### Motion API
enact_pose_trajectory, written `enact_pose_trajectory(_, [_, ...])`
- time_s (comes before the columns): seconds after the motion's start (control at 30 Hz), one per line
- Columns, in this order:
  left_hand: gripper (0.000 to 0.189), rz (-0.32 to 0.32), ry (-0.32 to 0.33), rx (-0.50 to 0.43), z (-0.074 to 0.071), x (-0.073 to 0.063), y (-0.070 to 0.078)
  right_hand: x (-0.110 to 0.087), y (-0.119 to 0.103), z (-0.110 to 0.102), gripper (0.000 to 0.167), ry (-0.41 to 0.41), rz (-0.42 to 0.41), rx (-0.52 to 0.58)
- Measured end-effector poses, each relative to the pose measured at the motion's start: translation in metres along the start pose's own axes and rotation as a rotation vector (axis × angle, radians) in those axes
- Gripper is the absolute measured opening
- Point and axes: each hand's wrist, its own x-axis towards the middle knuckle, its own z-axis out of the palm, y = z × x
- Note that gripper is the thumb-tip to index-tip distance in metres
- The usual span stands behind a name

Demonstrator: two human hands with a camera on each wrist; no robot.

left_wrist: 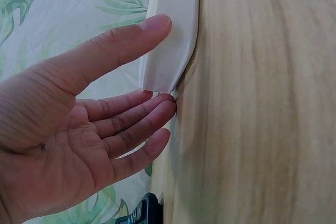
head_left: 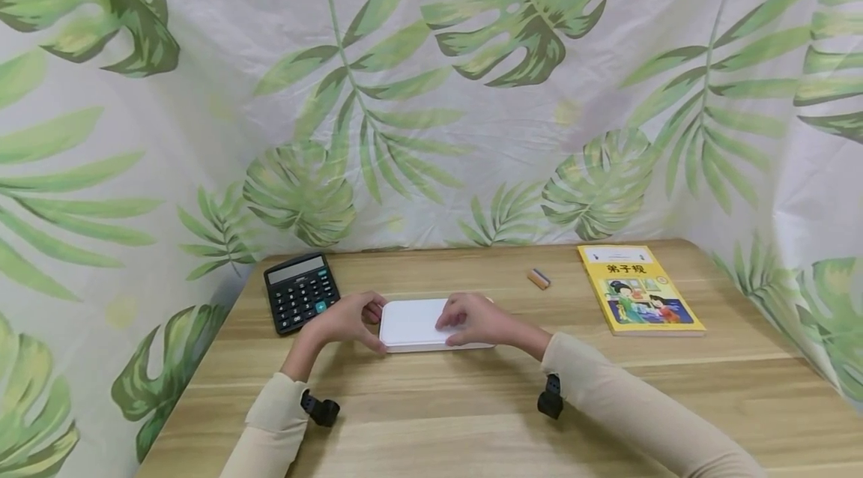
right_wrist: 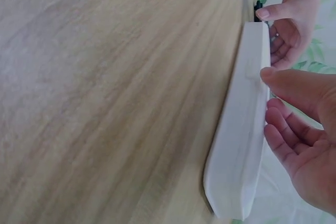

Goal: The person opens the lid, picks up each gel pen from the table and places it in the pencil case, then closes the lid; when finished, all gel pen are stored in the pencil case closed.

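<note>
A flat white lidded case with rounded corners lies on the table in front of me. Its long front side shows a small raised tab in the right wrist view. My left hand holds the case's left end, thumb on the front side and fingertips at the end edge. Over the right half, my right hand has its thumb at the front lid edge beside the tab and its bent fingers on the lid. The lid sits down on the case; what is inside is hidden.
A black calculator lies just left of my left hand. Behind the case to the right is a small orange-and-blue block. A yellow picture book lies at the right. Leaf-printed cloth hangs behind the wooden table.
</note>
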Motion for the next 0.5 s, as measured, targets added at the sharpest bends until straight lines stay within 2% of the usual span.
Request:
enact_pose_trajectory(0.1, [0.079,0.003,-0.007,-0.001,-0.003,-0.002,-0.002,0.001,0.0,-0.003,0.021,-0.016,-0.01,0.025])
enact_pose_trajectory(0.23, [0.074,0.041,0.008,0.001,-0.009,-0.004,-0.004,-0.001,0.002,-0.012,0.018,-0.007,0.001,0.057])
enact_pose_trajectory(0.37, [0.067,0.051,0.072,0.021,-0.017,-0.003,-0.004,-0.004,0.006,-0.026,0.021,0.045,0.007,0.054])
enact_pose_trajectory(0.5, [0.061,0.04,0.164,0.055,-0.025,-0.001,0.0,-0.009,0.012,-0.042,0.024,0.138,0.042,0.032])
